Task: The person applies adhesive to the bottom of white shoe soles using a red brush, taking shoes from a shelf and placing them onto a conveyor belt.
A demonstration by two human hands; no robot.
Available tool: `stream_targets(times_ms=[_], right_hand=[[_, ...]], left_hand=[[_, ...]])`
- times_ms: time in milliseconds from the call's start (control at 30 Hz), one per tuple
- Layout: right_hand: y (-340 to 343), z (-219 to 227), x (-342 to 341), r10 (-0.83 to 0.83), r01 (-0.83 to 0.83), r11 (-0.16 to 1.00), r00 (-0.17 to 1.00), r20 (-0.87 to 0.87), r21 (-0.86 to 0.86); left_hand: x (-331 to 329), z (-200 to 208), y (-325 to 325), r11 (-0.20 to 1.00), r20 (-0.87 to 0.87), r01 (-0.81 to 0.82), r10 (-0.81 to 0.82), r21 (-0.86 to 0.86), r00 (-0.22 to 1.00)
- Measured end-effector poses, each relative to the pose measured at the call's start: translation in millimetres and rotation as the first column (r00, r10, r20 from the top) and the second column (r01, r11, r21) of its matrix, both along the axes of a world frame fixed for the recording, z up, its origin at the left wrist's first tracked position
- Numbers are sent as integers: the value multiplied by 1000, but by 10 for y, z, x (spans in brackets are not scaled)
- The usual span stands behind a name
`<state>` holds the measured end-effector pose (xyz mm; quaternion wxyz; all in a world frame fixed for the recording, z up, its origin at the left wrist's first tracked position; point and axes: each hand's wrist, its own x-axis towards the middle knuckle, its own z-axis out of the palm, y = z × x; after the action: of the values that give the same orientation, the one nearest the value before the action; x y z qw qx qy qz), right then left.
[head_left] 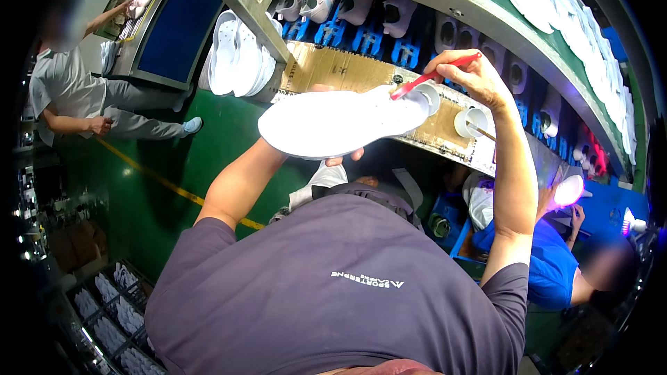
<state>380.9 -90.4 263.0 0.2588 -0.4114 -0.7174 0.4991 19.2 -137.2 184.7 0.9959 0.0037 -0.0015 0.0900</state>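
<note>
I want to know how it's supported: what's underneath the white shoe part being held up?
The left forearm reaches in beneath the white shoe part, and fingers of the left hand show past its near edge. The palm is covered and can't be seen.

Both arms (pixel 515 180) forward, left hand (pixel 355 155) mostly hidden, right hand (pixel 481 83) pinched.

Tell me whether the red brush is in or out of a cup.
Out: the right hand holds the red brush with its head at the white sole.
</note>
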Motion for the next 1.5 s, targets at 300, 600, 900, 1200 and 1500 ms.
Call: stream_targets(times_ms=[300,600,900,1200,1500], right_hand=[[-456,-261,-213,-444,453,889,888,-122,60],[-1005,-17,-444,-347,345,938,921,-178,-46],[-532,20,-255,-367,407,866,912,-183,292],[-1169,-154,-412,-467,482,876,842,-270,-15],[-1284,-171,-889,-651,602,756,649,-394,-258]], left_hand=[[70,161,275,913,8,-230,242,336,970],[161,-18,465,575,-140,-279,578,769,804],[311,209,457,404,-67,-225,594,887,802],[130,369,497,127,46,-317,873,940,485],[232,568,228,-628,488,536,778,565,396]])
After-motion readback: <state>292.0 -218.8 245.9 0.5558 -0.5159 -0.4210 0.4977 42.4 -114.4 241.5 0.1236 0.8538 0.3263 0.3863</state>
